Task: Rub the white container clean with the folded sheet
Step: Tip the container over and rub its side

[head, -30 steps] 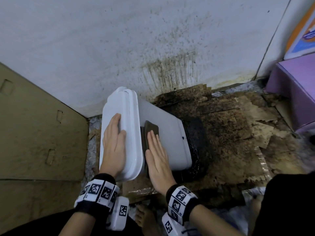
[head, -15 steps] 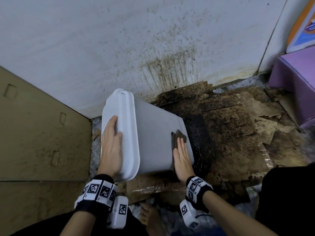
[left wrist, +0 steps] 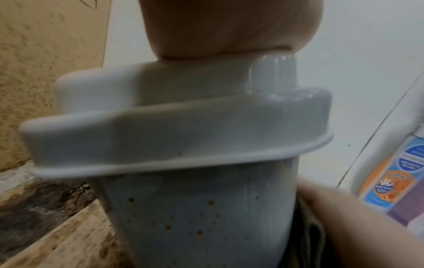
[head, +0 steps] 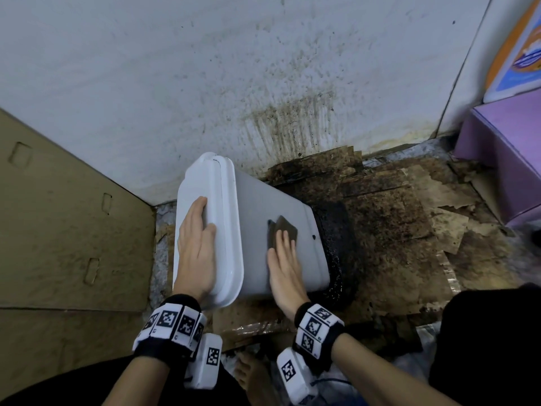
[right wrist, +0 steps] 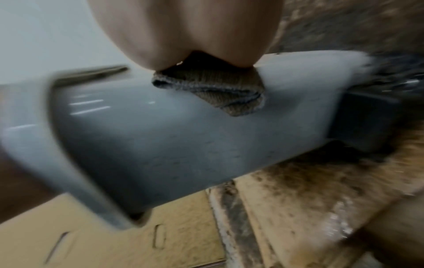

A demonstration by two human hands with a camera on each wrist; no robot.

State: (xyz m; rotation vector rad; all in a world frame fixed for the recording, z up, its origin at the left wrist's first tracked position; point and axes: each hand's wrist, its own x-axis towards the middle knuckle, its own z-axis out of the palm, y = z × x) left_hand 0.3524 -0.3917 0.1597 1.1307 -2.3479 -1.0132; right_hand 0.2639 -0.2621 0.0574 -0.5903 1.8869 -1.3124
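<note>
A white lidded container [head: 257, 209] lies tilted on its side on the dirty floor, lid end to the left, foot on a black mat. My left hand [head: 196, 244] lies flat on the lid [head: 224, 230] with straight fingers, steadying it. My right hand [head: 285, 259] presses a dark folded sheet [head: 285, 227] flat against the container's upper side. In the right wrist view the folded sheet [right wrist: 213, 90] bunches under my palm on the grey-white wall [right wrist: 160, 136]. The left wrist view shows the lid rim [left wrist: 160, 137] and brown specks on the container body [left wrist: 201, 226].
A stained white wall [head: 263, 83] stands right behind the container. Flattened cardboard [head: 67, 230] covers the left. Grimy, torn cardboard [head: 424, 224] and a black mat [head: 339, 244] lie to the right. A purple box [head: 503, 148] sits at the far right. My foot [head: 251, 373] is below.
My right hand slid the folded sheet from beside the lid out to the container's foot end, then partway back toward the middle. The left hand stayed on the lid.
</note>
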